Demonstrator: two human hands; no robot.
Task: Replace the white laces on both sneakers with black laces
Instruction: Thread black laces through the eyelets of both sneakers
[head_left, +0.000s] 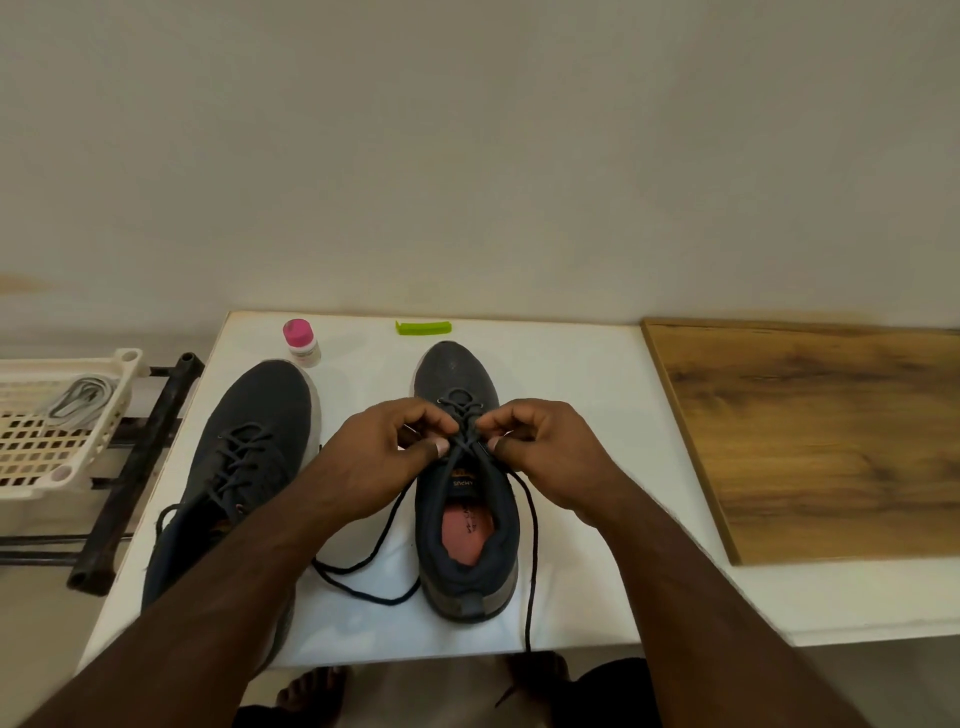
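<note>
Two dark sneakers stand on the white table (571, 364). The left sneaker (249, 415) carries a black lace and my left forearm crosses its heel. The right sneaker (462, 519), with a pink insole, has a black lace (374, 566) threaded through its eyelets; the loose ends trail over the table and past its front edge. My left hand (379, 457) and my right hand (545, 452) meet over the tongue, each pinching the black lace near the upper eyelets. White laces (83, 397) lie in the basket at the left.
A cream plastic basket (31, 452) sits on a black metal frame (135, 467) left of the table. A pink-capped small bottle (301, 343) and a green clip (423, 328) stand near the table's back edge. A wooden board (821, 441) lies on the right.
</note>
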